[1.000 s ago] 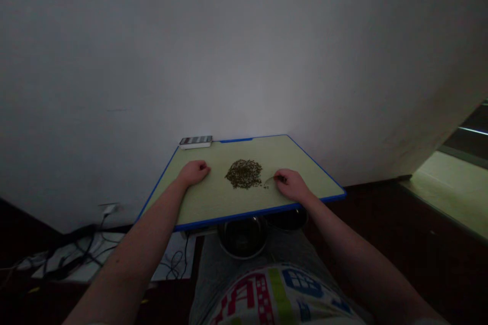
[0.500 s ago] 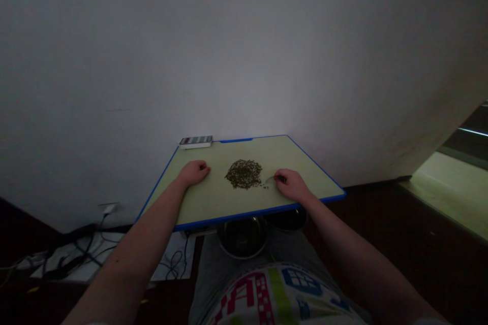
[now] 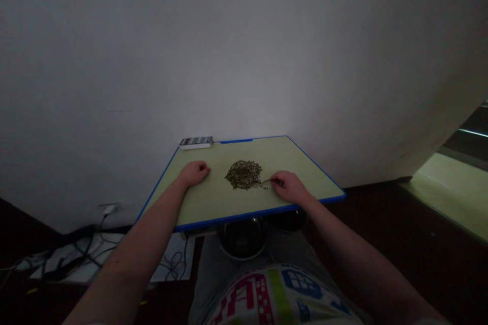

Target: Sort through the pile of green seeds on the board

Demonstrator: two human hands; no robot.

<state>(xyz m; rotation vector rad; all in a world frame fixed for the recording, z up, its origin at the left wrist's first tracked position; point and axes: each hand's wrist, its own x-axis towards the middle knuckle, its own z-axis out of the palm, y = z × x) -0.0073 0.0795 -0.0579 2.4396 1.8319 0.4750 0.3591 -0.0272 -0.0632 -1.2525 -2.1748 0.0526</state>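
A loose pile of small dark brown-green grains (image 3: 244,174) lies in the middle of a pale board (image 3: 217,200) with a blue rim. My right hand (image 3: 290,186) is closed around a thin curved tool (image 3: 267,181), perhaps tweezers. Its tip points left at the pile's right edge, where a few stray grains (image 3: 266,188) lie apart. My left hand (image 3: 193,173) rests on the board left of the pile, fingers curled into a loose fist; I see nothing in it.
A white box-like device (image 3: 195,142) with a dark striped top sits at the board's far left corner. Beneath the near edge, a metal bowl (image 3: 243,256) and a second dark bowl (image 3: 287,221) show. Cables (image 3: 86,249) lie on the left; a wall (image 3: 244,61) rises behind.
My right hand has shifted slightly left and turned a little, so the tool now shows as a thin dark line nearer the pile. My left hand stays put.
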